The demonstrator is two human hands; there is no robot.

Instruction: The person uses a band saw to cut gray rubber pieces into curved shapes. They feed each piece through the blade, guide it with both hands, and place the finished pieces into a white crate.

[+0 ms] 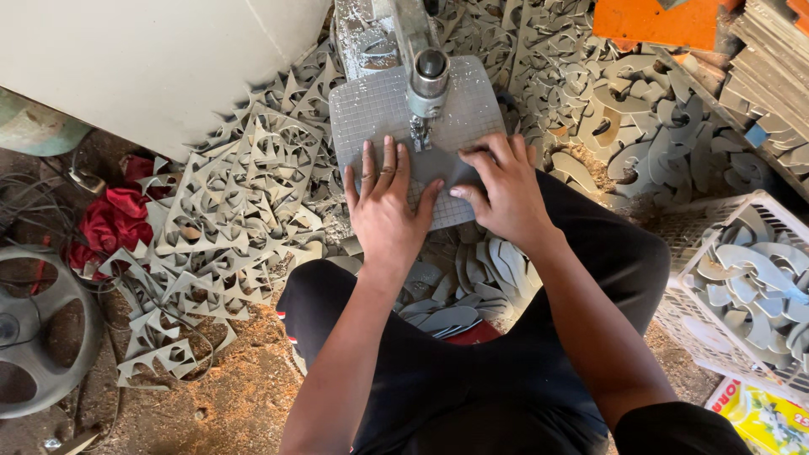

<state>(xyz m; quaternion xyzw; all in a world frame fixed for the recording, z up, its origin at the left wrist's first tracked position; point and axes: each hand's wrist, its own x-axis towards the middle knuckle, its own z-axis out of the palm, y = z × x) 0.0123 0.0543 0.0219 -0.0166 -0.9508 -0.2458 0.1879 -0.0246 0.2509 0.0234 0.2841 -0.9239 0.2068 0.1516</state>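
My left hand [383, 202] lies flat, fingers spread, pressing a grey sheet piece [434, 164] onto the small gridded saw table [371, 105]. My right hand [499, 190] presses the same piece from the right, fingers curled on its edge. The saw's blade and grey metal arm [425, 80] stand just beyond my fingertips, at the piece's far edge. I sit on the ground in dark trousers, knees on either side of the table.
Heaps of grey cut-out scrap sheets [236, 219] lie left and behind. Finished grey curved pieces fill a white basket [742, 286] at right and lie under the table [472, 286]. A white board [143, 59], red cloth [114, 219], wheel [38, 329], orange board [657, 21].
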